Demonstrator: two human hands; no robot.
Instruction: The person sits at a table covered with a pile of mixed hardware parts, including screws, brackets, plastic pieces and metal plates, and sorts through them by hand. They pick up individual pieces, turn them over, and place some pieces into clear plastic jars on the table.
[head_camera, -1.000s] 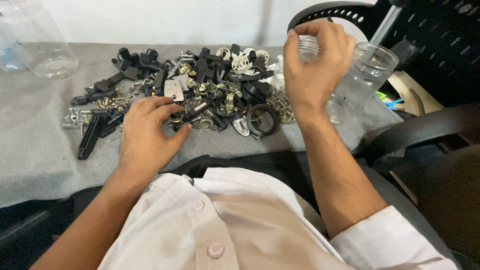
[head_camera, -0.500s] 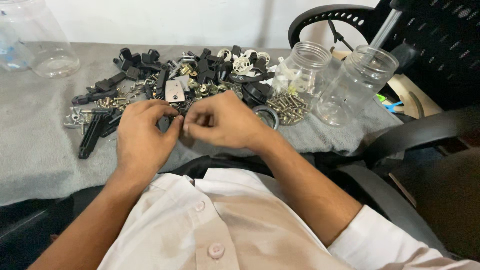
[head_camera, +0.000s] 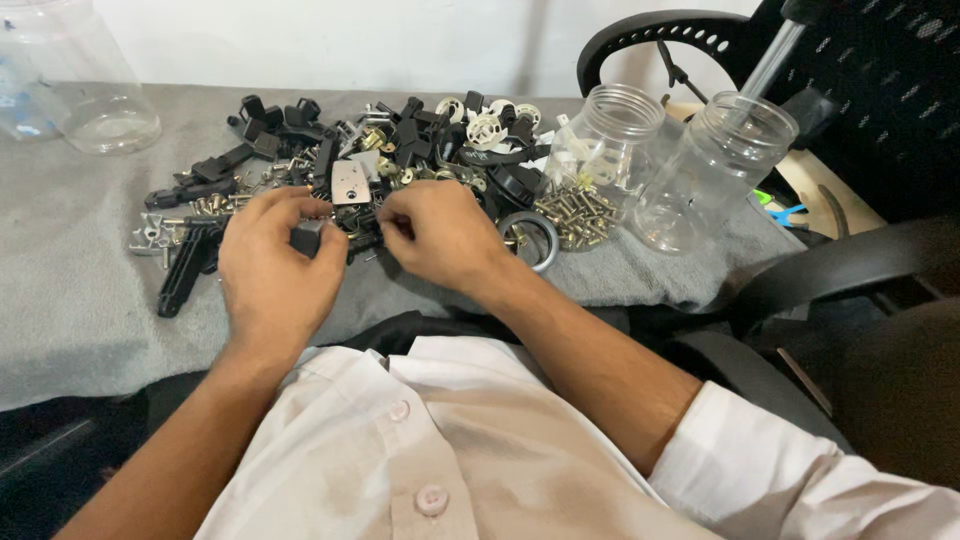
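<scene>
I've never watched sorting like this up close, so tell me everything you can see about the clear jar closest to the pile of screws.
The clear jar looks like transparent plastic, round, with a ribbed threaded neck and no lid. It stands upright on the grey cloth, right behind the heap of brass-coloured screws and next to a second open jar. White plastic pieces show inside it. Neither hand touches it.

It looked like a small workshop or sorting bench. A grey cloth (head_camera: 80, 300) covered the table, and on it lay a heap of small hardware parts (head_camera: 380, 180). Right of the heap stood clear plastic jars (head_camera: 700, 170), and behind them a black office chair (head_camera: 880, 110).
</scene>
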